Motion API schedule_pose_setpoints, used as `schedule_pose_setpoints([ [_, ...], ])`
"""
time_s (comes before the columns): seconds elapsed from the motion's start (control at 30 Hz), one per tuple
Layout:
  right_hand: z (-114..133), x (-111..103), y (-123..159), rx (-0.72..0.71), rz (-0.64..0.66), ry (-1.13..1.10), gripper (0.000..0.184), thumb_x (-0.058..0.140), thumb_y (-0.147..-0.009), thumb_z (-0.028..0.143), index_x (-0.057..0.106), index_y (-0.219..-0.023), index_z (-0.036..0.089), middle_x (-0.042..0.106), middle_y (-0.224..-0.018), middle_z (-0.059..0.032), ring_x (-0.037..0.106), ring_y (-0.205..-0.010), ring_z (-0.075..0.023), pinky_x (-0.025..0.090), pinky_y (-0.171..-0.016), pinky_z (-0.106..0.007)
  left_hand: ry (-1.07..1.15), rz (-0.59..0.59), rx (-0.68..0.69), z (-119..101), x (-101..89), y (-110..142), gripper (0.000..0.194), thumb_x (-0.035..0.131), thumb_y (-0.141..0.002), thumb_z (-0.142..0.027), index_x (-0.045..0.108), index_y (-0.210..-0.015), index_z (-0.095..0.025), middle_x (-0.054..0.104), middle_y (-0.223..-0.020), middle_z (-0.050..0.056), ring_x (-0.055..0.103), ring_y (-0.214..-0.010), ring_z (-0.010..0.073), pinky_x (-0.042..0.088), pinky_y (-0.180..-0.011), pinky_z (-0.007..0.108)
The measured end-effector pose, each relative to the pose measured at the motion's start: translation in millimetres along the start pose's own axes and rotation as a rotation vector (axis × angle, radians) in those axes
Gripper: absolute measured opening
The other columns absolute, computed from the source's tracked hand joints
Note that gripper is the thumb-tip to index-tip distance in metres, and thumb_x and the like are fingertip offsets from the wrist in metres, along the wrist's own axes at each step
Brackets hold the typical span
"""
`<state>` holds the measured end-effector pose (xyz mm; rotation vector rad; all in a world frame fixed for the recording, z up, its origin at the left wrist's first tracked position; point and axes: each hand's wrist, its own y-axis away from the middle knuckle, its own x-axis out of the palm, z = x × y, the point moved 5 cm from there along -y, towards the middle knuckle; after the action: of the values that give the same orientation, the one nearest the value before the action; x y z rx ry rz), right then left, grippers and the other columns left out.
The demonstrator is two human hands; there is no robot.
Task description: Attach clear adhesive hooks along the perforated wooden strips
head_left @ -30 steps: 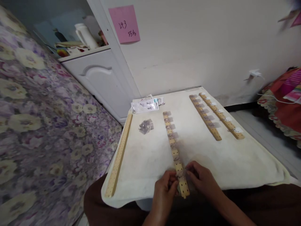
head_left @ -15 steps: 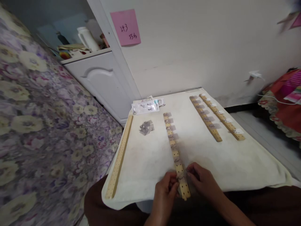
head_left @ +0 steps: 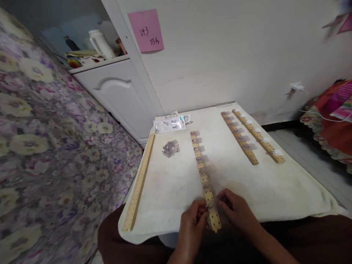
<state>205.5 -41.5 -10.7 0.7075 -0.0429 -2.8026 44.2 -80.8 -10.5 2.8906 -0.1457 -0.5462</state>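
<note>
A long wooden strip with holes [head_left: 202, 173] lies down the middle of a white cloth-covered board [head_left: 261, 190], with small clear packets fixed along it. My left hand [head_left: 193, 221] and my right hand [head_left: 237, 211] pinch at the strip's near end from either side, fingers closed on a small clear packet there that I can barely make out.
A bare holed strip [head_left: 139, 183] lies along the board's left edge. Two filled strips [head_left: 239, 137], [head_left: 258, 135] lie at the far right. A small pile of clear packets [head_left: 170, 148] and printed bags [head_left: 172, 123] sit at the back. Floral bedding [head_left: 49, 146] is on the left, a white cabinet [head_left: 115, 95] behind.
Both hands stay at the strip's near end with only slight finger movement. The view has shifted a little.
</note>
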Motion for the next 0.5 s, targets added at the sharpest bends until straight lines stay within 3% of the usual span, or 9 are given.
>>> schedule_pose_setpoints([
  [0.4, -2.6, 1.0, -1.5, 0.015, 0.007, 0.008, 0.011, 0.047, -0.081, 0.027, 0.055, -0.081, 0.019, 0.06, -0.064, 0.0005, 0.054, -0.06, -0.0152, 0.04, -0.058, -0.026, -0.003, -0.002, 0.016, -0.8, -0.8, 0.6, 0.017, 0.052, -0.083, -0.026, 0.056, -0.098, -0.02, 0.06, -0.074, -0.002, 0.056, -0.058, 0.0105, 0.044, -0.056, 0.021],
  [0.5, -3.3, 1.6, -1.4, 0.012, 0.006, 0.011, 0.012, 0.047, -0.081, 0.027, 0.055, -0.08, 0.019, 0.06, -0.064, 0.0007, 0.054, -0.059, -0.0151, 0.04, -0.057, -0.026, -0.054, -0.055, 0.054, -2.9, -5.6, 6.1, 0.019, 0.05, -0.086, -0.027, 0.055, -0.103, -0.02, 0.059, -0.077, -0.001, 0.056, -0.064, 0.0118, 0.045, -0.06, 0.022],
])
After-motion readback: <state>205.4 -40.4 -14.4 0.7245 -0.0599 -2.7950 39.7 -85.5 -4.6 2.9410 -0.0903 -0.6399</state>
